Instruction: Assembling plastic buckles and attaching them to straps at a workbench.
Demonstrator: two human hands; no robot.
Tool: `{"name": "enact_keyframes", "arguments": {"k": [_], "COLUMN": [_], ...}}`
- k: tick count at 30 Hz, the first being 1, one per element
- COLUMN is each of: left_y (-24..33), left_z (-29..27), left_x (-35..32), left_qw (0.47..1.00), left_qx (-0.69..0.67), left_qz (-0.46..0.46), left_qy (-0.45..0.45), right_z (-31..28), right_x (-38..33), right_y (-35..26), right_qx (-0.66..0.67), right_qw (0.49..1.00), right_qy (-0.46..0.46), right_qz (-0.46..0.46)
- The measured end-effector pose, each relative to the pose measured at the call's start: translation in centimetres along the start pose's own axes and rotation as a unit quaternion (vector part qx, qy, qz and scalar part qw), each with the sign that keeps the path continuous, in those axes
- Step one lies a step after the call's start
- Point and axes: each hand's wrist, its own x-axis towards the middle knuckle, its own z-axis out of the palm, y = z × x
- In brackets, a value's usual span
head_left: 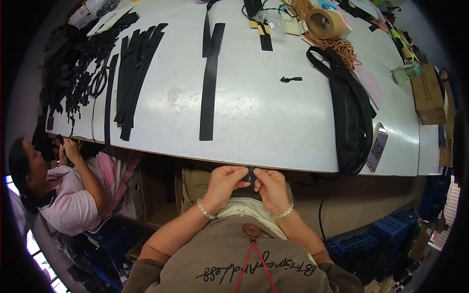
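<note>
Just in front of the table's near edge, both my hands pinch one small black strap piece (pixel 251 178) from either side. My left hand (pixel 227 183) has thumb and forefinger closed on its left side. Opposite it, my right hand (pixel 271 186) grips the right side in the same way. The strap's lower part hangs between my hands, and its finer details are too small to make out. On the white table (pixel 273 127) beyond lies a long flat black strap (pixel 210 97). A small black buckle-like piece (pixel 291 79) rests farther right.
At left lie a bundle of black straps (pixel 139 73), scissors (pixel 98 82) and a heap of black corded pieces (pixel 73 80). A black bag (pixel 349 112) and a phone (pixel 377 146) sit at right, below a tape roll (pixel 324 23). A co-worker (pixel 73 195) handles a black piece at left.
</note>
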Motion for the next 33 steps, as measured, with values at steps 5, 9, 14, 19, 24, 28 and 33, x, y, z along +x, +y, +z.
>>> {"name": "enact_keyframes", "arguments": {"k": [5,9,14,19,24,28,33], "left_y": [-0.4,-1.2,-1.6,-1.2,-1.5,-2.0,-2.1], "left_z": [0.6,0.9,1.5,0.8,0.1,0.2,0.8], "left_x": [-0.1,-0.1,-0.5,-0.8,-0.5,-0.2,-0.4], "left_qw": [0.999,0.997,0.995,0.996,0.998,0.997,0.994], "left_qx": [0.011,-0.008,-0.036,-0.088,-0.062,-0.073,-0.106], "left_qz": [0.045,0.068,0.082,0.023,0.011,0.033,0.032], "left_qy": [0.002,0.021,0.04,0.011,0.006,0.014,0.017], "right_z": [0.3,0.6,0.8,0.3,0.0,-0.2,0.3], "right_x": [0.0,0.1,0.0,0.1,0.2,0.4,0.3], "right_y": [0.9,1.6,1.4,1.5,1.5,1.8,2.1], "right_qx": [0.012,0.052,0.051,0.019,-0.034,-0.054,-0.018], "right_qw": [0.999,0.996,0.996,0.998,0.994,0.992,0.994], "right_qy": [0.027,0.048,0.051,0.04,0.023,0.024,0.049], "right_qz": [-0.029,-0.048,-0.055,-0.052,-0.1,-0.107,-0.1]}}
